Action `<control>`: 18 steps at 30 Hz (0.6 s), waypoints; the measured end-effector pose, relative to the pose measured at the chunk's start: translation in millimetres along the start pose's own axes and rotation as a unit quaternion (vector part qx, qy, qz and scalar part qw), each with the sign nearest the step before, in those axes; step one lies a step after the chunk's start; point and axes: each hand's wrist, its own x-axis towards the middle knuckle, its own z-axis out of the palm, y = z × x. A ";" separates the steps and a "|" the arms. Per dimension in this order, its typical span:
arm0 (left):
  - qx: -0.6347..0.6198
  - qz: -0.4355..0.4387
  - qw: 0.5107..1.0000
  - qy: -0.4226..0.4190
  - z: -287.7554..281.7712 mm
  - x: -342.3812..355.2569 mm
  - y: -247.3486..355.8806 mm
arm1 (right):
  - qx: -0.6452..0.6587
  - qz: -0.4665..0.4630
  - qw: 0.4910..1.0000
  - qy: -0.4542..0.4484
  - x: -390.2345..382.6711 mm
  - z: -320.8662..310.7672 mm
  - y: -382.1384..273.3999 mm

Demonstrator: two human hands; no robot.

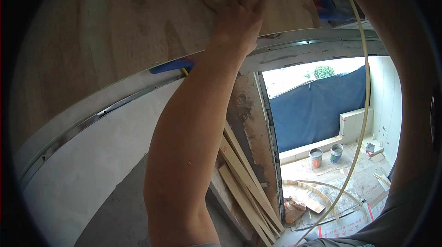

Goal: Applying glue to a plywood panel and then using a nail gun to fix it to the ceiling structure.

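Note:
My left hand (237, 19) reaches up onto a plywood board (106, 12), fingers spread and touching its surface. My forearm crosses the middle of the view. A blue tool or bracket (168, 66) shows under the board's lower edge beside that forearm. A second blue object (329, 5), with something red behind it, is at the board's right end. My right arm (386, 26) rises along the right side of the view; its hand is out of the frame. A pale yellow hose (366, 81) hangs down beside that arm.
A metal rail (106, 110) runs under the board along a pale wall. Timber strips (244, 191) lean below. A doorway opens right onto a bright tiled space with blue sheeting (317, 109), two buckets (316, 159), curved wooden pieces (307, 187) and a floor covering (345, 228).

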 end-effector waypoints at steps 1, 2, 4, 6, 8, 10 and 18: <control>-0.004 0.001 1.000 -0.005 -1.0 0.0 -0.7 | 0.006 0.019 1.000 0.004 -1.1 0.6 -1.3; -0.007 0.002 1.000 -0.011 -2.7 0.2 -1.4 | 0.013 0.038 0.999 0.009 -2.9 1.6 -2.1; -0.016 -0.001 1.000 -0.001 0.5 1.2 -0.7 | -0.027 0.024 0.999 0.025 -2.0 8.4 3.9; -0.026 -0.003 1.000 0.006 4.4 0.7 4.8 | -0.098 0.028 0.991 0.083 -13.9 21.7 2.5; -0.044 -0.017 0.999 -0.001 1.8 -9.4 2.3 | -0.061 0.036 0.994 0.079 -64.0 12.1 -31.0; -0.028 -0.032 0.999 -0.006 -4.5 -23.7 -16.1 | 0.019 0.048 0.994 0.098 -88.3 6.3 -34.3; 0.075 -0.020 0.996 -0.054 -67.3 -100.8 -53.2 | 0.570 0.164 0.795 0.128 -260.5 61.5 -7.5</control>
